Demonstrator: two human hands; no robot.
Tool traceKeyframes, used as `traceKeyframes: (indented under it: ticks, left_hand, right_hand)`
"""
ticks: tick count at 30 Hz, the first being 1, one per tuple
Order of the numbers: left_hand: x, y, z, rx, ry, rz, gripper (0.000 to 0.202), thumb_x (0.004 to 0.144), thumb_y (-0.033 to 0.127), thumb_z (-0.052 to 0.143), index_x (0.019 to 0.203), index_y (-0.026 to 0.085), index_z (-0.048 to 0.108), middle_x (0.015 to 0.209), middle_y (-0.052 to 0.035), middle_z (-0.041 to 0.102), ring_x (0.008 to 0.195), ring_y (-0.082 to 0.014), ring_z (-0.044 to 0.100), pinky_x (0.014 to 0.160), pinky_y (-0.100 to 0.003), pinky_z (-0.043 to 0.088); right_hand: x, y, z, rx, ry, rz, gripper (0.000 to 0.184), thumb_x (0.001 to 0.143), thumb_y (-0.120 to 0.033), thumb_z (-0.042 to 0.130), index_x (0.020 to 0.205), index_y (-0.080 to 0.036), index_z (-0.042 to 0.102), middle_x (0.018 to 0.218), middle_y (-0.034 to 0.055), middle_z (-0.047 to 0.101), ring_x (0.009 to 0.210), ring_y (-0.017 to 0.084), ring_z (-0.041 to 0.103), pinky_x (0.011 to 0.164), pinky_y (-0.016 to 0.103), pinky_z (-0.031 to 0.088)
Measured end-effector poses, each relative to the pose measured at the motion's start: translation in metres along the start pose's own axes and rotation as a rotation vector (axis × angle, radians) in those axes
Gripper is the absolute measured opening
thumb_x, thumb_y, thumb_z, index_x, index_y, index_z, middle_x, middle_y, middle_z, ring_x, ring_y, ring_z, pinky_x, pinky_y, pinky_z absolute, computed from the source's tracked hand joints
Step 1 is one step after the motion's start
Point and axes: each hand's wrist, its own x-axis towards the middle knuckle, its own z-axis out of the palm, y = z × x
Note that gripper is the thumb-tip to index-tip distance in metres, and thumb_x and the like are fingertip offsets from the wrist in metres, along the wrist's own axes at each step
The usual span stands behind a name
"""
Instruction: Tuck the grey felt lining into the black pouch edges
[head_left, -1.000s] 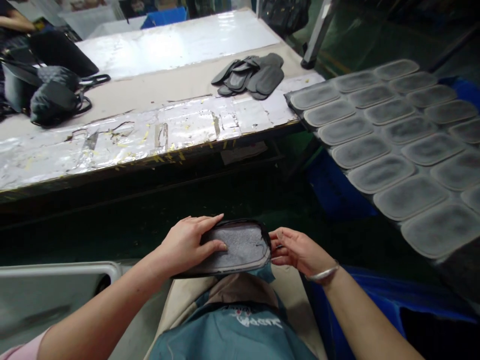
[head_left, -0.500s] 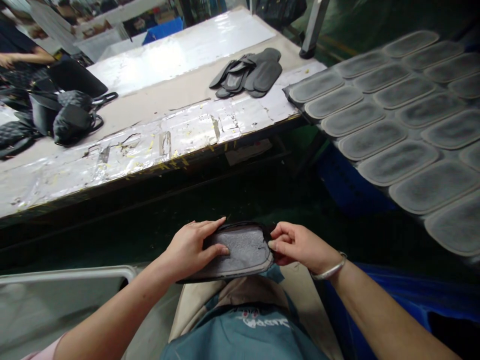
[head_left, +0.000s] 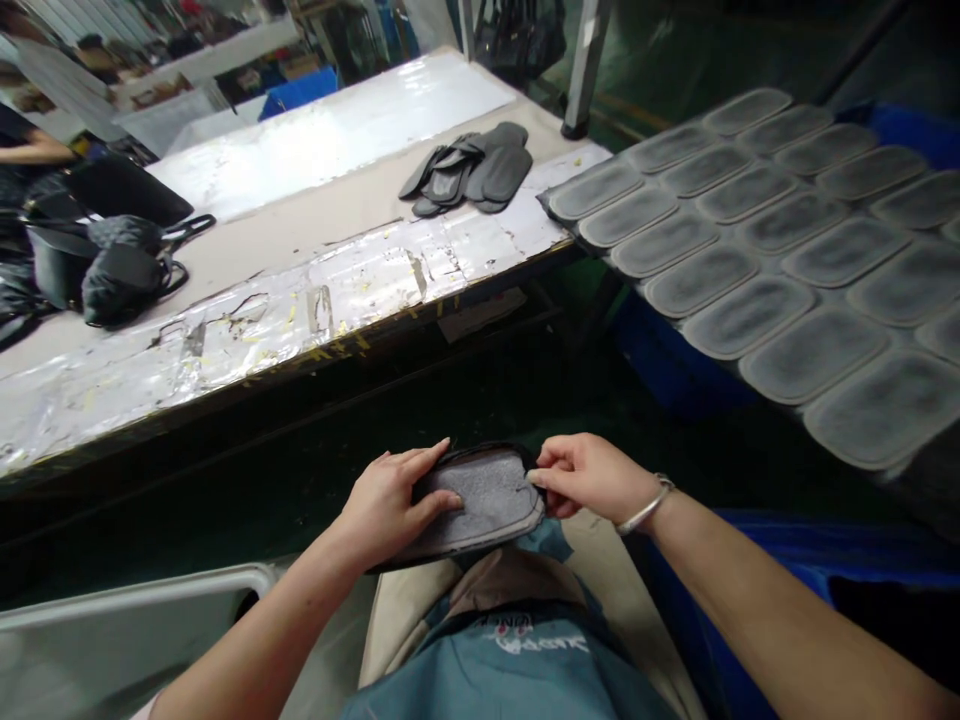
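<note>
Over my lap is an oval panel (head_left: pixel 484 500) with a fuzzy grey face, a pale rim and black edging. My left hand (head_left: pixel 394 495) grips its left part, thumb lying on the grey face and fingers along the far edge. At the panel's right end, my right hand (head_left: pixel 581 475) pinches the black edging between thumb and curled fingers. The panel's underside and its left tip are hidden from me.
A worktable (head_left: pixel 300 215) in front bears a pile of dark oval pieces (head_left: pixel 469 170) and black bags (head_left: pixel 124 270). To the right, a board (head_left: pixel 757 270) carries rows of grey ovals. A blue bin (head_left: pixel 780 550) stands by my right arm. A person's arm (head_left: pixel 37 150) shows far left.
The view has shifted, so the table and the board of ovals appear further left and lower. Both hands keep their hold on the panel; the right fingers look slightly more tightly curled.
</note>
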Motion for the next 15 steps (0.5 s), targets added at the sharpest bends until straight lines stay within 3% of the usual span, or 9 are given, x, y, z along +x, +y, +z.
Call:
traceKeyframes:
  ticks: [4, 7, 9, 12, 15]
  left_hand:
    - [-0.001, 0.001, 0.001, 0.016, 0.015, -0.003, 0.061, 0.082, 0.053, 0.052, 0.135, 0.023, 0.043, 0.129, -0.0077, 0.057, 0.116, -0.0260, 0.054, 0.099, -0.043, 0.040]
    - [0.000, 0.003, 0.000, 0.019, 0.008, -0.015, 0.061, 0.082, 0.053, 0.053, 0.135, 0.024, 0.043, 0.128, -0.0082, 0.057, 0.115, -0.0262, 0.055, 0.099, -0.044, 0.040]
    - [0.000, 0.003, -0.001, 0.026, -0.002, -0.021, 0.061, 0.083, 0.052, 0.053, 0.136, 0.025, 0.042, 0.128, -0.0087, 0.058, 0.116, -0.0263, 0.054, 0.102, -0.046, 0.038]
    - [0.000, 0.002, 0.001, 0.039, -0.002, -0.035, 0.067, 0.083, 0.053, 0.052, 0.141, 0.026, 0.032, 0.132, -0.0100, 0.053, 0.121, -0.0281, 0.050, 0.106, -0.056, 0.028]
    - [-0.005, 0.001, 0.007, 0.069, 0.115, -0.013, 0.076, 0.082, 0.052, 0.055, 0.145, 0.027, 0.021, 0.145, -0.0132, 0.037, 0.131, -0.0321, 0.037, 0.104, -0.062, 0.025]
  right_hand:
    - [-0.008, 0.040, -0.002, 0.291, -0.007, -0.045, 0.029, 0.078, -0.045, 0.056, 0.091, -0.018, 0.056, 0.073, 0.0028, 0.066, 0.067, 0.015, 0.066, 0.065, 0.029, 0.054]
    - [-0.019, 0.063, 0.012, 0.447, 0.110, -0.099, 0.034, 0.077, -0.050, 0.058, 0.091, -0.018, 0.054, 0.077, 0.0035, 0.065, 0.071, 0.017, 0.066, 0.065, 0.029, 0.052]
    - [-0.027, 0.066, 0.024, 0.287, 0.215, -0.160, 0.036, 0.079, -0.055, 0.054, 0.085, -0.020, 0.053, 0.074, 0.0029, 0.064, 0.068, 0.017, 0.065, 0.060, 0.028, 0.050]
    - [-0.038, 0.057, 0.037, -0.152, 0.369, -0.286, 0.035, 0.082, -0.056, 0.050, 0.081, -0.021, 0.053, 0.069, 0.0013, 0.062, 0.062, 0.016, 0.061, 0.056, 0.027, 0.043]
    - [-0.041, 0.043, 0.044, -0.504, 0.487, -0.321, 0.031, 0.086, -0.049, 0.047, 0.073, -0.022, 0.051, 0.063, 0.0006, 0.060, 0.058, 0.016, 0.057, 0.055, 0.028, 0.035]
